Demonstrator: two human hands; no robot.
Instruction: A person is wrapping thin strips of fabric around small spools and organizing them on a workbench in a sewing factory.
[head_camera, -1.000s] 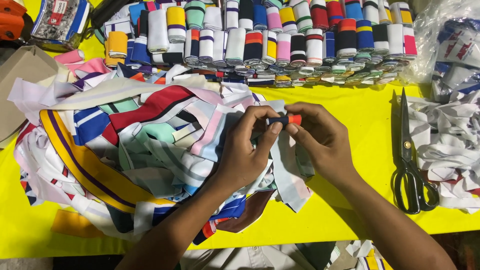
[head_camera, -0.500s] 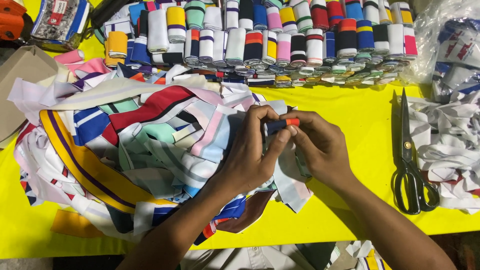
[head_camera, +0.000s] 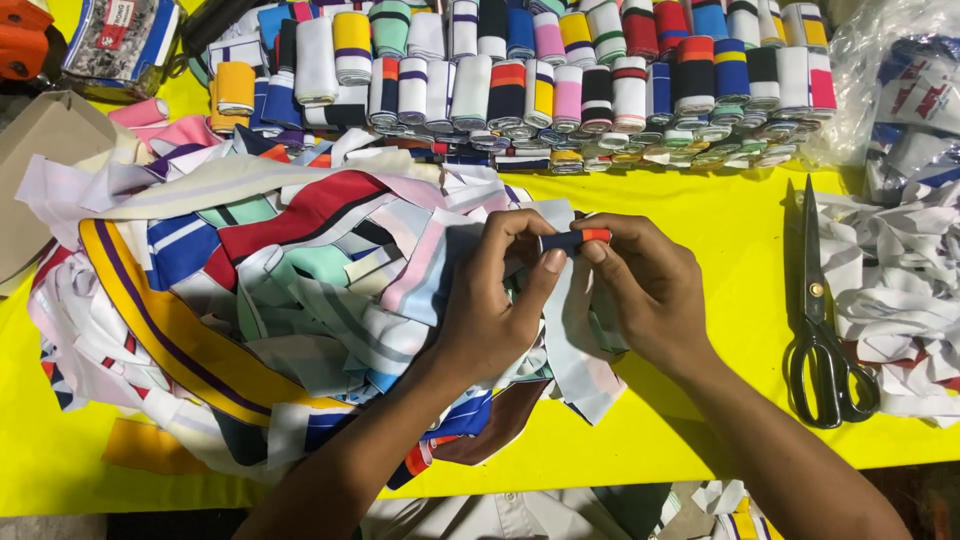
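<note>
Both hands meet over the middle of a yellow table (head_camera: 720, 230). My left hand (head_camera: 495, 300) and my right hand (head_camera: 645, 285) pinch the two ends of a small rolled fabric strip (head_camera: 575, 240), dark blue with a red-orange end. The roll sits between thumbs and forefingers, just above the right edge of a big heap of loose striped fabric strips (head_camera: 250, 300). A pale strip from the heap lies under both hands.
Several rows of rolled striped bands (head_camera: 560, 80) line the far side of the table. Black scissors (head_camera: 820, 330) lie shut at the right, beside white fabric scraps (head_camera: 900, 290). A brown cardboard piece (head_camera: 40, 150) sits at the far left.
Both hands stay on the small roll. The fingers have shifted slightly around it and the roll has turned a little; nothing else moved.
</note>
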